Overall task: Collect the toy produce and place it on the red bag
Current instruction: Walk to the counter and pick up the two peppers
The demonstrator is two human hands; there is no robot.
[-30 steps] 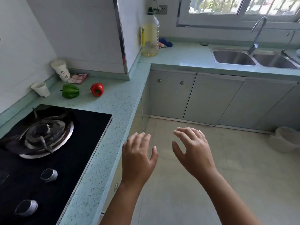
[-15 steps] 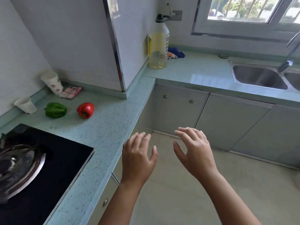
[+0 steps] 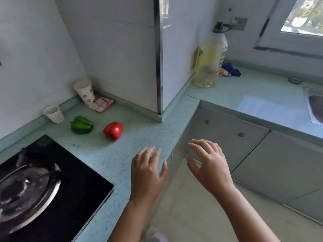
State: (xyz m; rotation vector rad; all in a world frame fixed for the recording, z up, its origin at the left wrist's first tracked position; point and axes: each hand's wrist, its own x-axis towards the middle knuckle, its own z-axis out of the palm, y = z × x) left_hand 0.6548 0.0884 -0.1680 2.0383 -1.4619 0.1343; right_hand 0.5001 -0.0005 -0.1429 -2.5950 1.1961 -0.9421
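Observation:
A red toy pepper (image 3: 113,131) lies on the pale green counter (image 3: 139,137), with a green toy pepper (image 3: 81,125) just left of it. My left hand (image 3: 146,172) hovers over the counter's front edge, below and right of the red pepper, fingers apart and holding nothing. My right hand (image 3: 208,163) is held out over the floor beside the counter, fingers spread and empty. No red bag is in view.
A black gas hob (image 3: 43,186) fills the lower left. Two paper cups (image 3: 54,114) (image 3: 84,91) and a folded cloth (image 3: 101,104) sit by the wall. An oil bottle (image 3: 210,58) and blue rag (image 3: 230,69) stand on the far counter; a sink (image 3: 314,107) is at right.
The view has swung and closed in on the counter corner, so the peppers appear larger and nearer. Both hands keep their open pose; the left one now reaches over the counter edge.

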